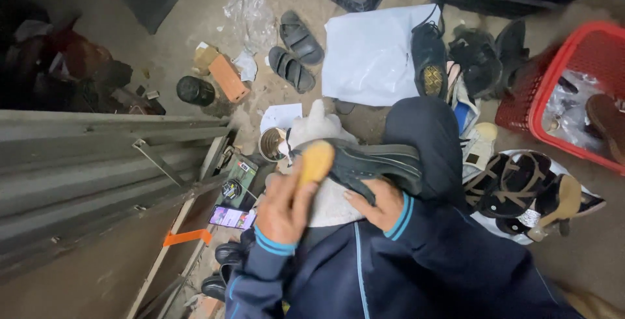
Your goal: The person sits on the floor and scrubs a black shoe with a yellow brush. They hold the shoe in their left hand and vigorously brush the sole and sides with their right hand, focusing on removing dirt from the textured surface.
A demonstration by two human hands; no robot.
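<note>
Left hand (281, 209) grips a tan oval sponge-like block (316, 161), pressed against the toe end of a dark shoe (371, 163) lying across the lap over a white cloth (325, 192); right hand (381, 203) is curled around the shoe's underside, holding it steady at frame centre. Around: open tin (270, 144) at 10 o'clock of the shoe, lit phone (231, 217) at 8 o'clock, pair of black sandals (296, 51) at 12, red basket (573, 91) at 2, strappy sandals (517, 185) at 3.
</note>
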